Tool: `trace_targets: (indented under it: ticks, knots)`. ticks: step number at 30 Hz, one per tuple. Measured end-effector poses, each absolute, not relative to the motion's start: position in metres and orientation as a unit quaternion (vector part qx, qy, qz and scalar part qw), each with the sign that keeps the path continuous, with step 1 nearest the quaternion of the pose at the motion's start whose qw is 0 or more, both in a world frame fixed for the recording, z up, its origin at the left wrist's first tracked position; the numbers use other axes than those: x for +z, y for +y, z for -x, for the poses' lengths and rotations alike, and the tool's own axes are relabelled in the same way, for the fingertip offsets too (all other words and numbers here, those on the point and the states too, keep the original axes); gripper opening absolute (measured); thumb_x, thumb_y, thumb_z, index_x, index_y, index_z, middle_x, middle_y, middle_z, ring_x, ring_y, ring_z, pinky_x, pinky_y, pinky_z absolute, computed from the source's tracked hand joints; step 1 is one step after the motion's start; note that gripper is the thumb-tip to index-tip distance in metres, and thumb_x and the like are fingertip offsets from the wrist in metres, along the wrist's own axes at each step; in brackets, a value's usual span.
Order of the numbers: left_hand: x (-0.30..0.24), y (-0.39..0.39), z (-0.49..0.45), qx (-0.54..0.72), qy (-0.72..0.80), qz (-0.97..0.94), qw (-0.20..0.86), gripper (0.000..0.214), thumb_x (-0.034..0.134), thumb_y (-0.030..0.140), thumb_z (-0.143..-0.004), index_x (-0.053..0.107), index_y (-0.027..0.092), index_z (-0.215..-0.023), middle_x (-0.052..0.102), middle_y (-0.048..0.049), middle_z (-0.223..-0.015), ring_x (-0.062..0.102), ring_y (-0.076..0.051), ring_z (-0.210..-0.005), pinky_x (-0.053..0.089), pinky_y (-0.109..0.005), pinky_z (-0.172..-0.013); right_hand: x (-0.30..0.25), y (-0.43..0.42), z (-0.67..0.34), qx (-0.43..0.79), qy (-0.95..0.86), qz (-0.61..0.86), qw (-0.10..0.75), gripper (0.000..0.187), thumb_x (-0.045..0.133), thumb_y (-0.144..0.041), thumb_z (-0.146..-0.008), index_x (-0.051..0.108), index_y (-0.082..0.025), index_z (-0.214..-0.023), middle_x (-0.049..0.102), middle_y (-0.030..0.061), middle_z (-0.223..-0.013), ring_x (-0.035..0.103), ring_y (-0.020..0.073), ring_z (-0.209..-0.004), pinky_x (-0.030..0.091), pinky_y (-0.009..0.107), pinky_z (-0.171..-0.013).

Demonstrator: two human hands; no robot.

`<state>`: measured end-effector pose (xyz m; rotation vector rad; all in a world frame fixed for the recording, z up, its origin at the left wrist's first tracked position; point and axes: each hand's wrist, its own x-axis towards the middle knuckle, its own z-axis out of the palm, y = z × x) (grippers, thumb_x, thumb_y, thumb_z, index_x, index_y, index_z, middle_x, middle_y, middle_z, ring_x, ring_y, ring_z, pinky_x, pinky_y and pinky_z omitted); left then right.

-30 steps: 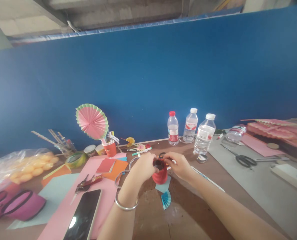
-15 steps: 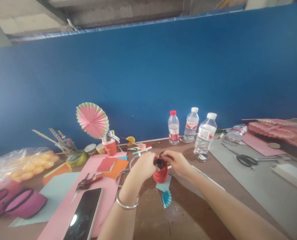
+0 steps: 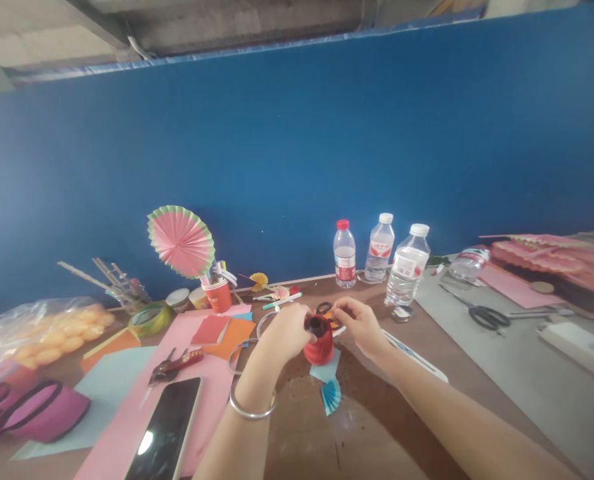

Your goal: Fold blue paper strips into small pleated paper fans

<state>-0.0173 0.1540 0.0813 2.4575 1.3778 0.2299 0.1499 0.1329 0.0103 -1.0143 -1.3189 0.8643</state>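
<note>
My left hand (image 3: 287, 331) is closed on the upper left side of a spool of red thread (image 3: 319, 348), whose dark hollow core faces up. The spool stands over a light blue paper piece (image 3: 327, 368). Just right of it, my right hand (image 3: 361, 323) has thumb and forefinger pinched together; whatever lies between them is too small to make out. A black ring-shaped handle (image 3: 323, 308) and an orange item show behind the spool, partly hidden. A small pleated blue paper fan (image 3: 331, 397) lies in front.
Behind stand several water bottles (image 3: 345, 263). At left are a phone (image 3: 167, 427), pink paper (image 3: 114, 447), a utility knife (image 3: 179, 363) and a red cup (image 3: 219, 297) holding a pink fan (image 3: 181, 241). Scissors (image 3: 487, 317) lie right on a grey mat (image 3: 481, 360).
My right hand has moved slightly right, away from the spool, widening the gap between them. My left hand stays on the spool. The whole view has shifted a little.
</note>
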Motion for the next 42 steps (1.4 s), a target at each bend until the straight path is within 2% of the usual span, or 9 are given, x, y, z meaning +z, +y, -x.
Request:
trace_targets:
  ticks: [8,17,42]
  knots:
    - [0.0809,0.154,0.0176,0.08,0.479,-0.859,0.166,0.016,0.059,0.021,-0.061,0.058,0.017,-0.076,0.06,-0.001,-0.071,0.053,-0.014,-0.062,0.033,-0.024,-0.055,0.0056,0.1285,-0.1513,0.36,-0.623,0.437,0.539,0.014,0.054,-0.029,-0.075,0.06,-0.016,-0.077,0.064,0.0037,-0.074,0.058,0.0157,-0.068,0.046,0.026,-0.061]
    - [0.0814,0.1537,0.0179,0.084,0.479,-0.859,0.162,0.018,0.06,0.021,-0.061,0.058,0.018,-0.079,0.061,-0.0015,-0.075,0.053,-0.014,-0.064,0.033,-0.024,-0.055,0.0089,0.128,-0.1502,0.317,-0.647,0.441,0.535,0.013,0.053,-0.026,-0.076,0.062,-0.016,-0.078,0.064,0.0032,-0.073,0.058,0.0154,-0.068,0.045,0.026,-0.063]
    - [0.0838,0.1522,0.0174,0.078,0.484,-0.855,0.169,0.018,0.061,0.022,-0.062,0.059,0.018,-0.079,0.061,-0.0018,-0.077,0.054,-0.015,-0.065,0.034,-0.024,-0.056,0.0069,0.1297,-0.1526,0.345,-0.662,0.436,0.502,0.016,0.056,-0.029,-0.075,0.063,-0.015,-0.075,0.064,0.004,-0.073,0.058,0.0165,-0.069,0.046,0.028,-0.065]
